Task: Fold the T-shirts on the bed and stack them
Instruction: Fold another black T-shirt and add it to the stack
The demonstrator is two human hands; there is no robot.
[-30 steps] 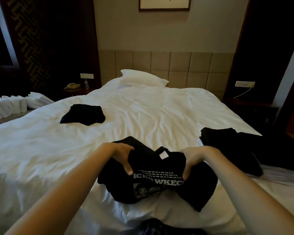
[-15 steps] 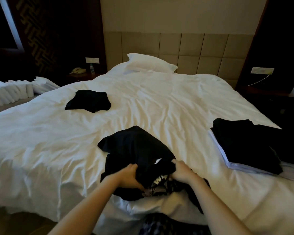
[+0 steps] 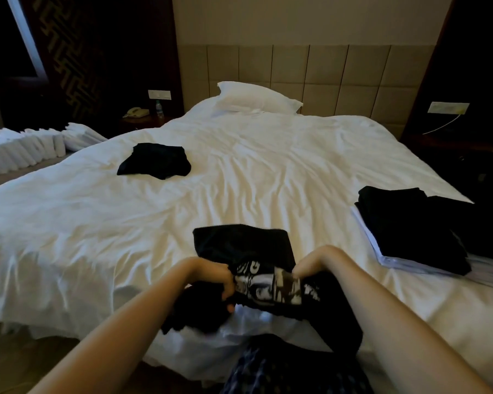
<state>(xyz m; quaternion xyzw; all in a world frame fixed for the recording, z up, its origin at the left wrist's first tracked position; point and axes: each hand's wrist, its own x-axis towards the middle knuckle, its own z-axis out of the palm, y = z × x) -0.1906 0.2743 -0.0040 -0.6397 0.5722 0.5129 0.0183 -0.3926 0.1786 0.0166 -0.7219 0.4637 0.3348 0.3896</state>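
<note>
Fingers (image 3: 227,289) of L hand (image 3: 214,275), R hand (image 3: 310,263) grip T-shirt (image 3: 241,245) by bed (image 3: 239,180) edge.

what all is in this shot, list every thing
printed T-shirt: one, black, white print, bed's near edge
black garment: one, black, bed's far left
folded stack: one, black on pale, bed's right
bed: one, white, centre
pillow: one, white, by headboard
towels: row, white, left of bed
telephone: one, pale, left nightstand
bottle: one, clear, beside telephone
left hand: one, grips printed T-shirt
right hand: one, grips printed T-shirt
</note>
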